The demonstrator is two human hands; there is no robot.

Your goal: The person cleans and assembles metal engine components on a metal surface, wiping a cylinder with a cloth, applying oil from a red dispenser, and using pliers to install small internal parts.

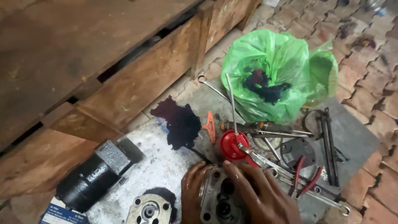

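Hands meet at the bottom edge of the view, both on a grey cast-metal housing with round bores (217, 203). Left hand (191, 193) curls around its left side, fingers wrapped on the rim. Right hand (261, 195) lies flat across its top, fingers spread rather than closed. Just beyond the right hand's fingertips stands a red oil can with a long thin spout (232, 143). Red-handled pliers (304, 176) lie right of that hand, a crumpled green plastic bag (282, 70) farther beyond.
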